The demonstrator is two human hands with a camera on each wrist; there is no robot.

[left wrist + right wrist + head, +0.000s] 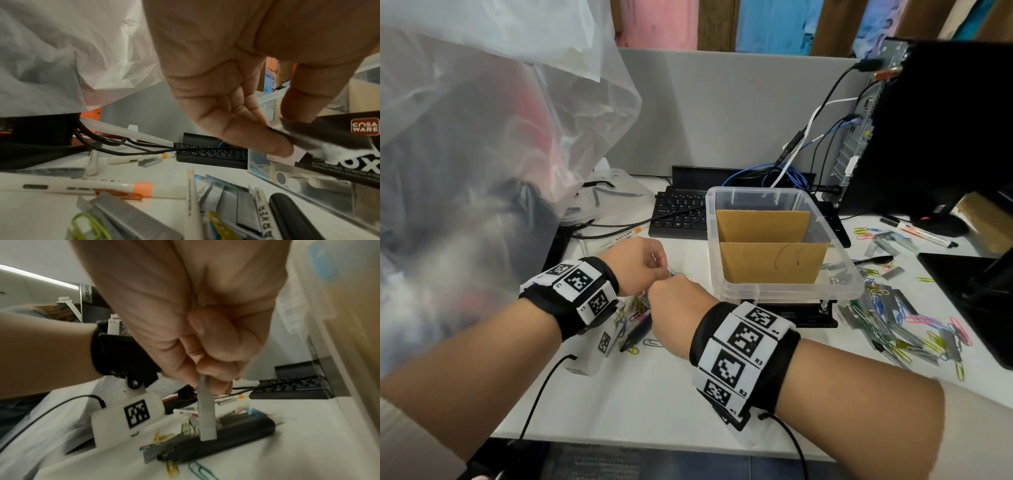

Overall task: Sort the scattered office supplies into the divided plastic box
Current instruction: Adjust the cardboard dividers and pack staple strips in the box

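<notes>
Head cam: up high, looks fwd and down over both forearms onto the white worktop (654,394); takes in the divided plastic box (784,291), keyboard (678,212) and a dark PC tower (928,130) at right.

Left wrist cam: v. low, just above the worktop, looks along the left hand (236,81) twd the keyboard (213,154); box wall (308,186) close at right, markers and staple strips fill the foreground.

Right wrist cam: also low, under the right hand (195,321), faces across twd the left wrist; box wall (339,337) v. near at right.

Shared: all 3 show keyboard and box; both wrist cams catch the same clutter patch by the hands.
</notes>
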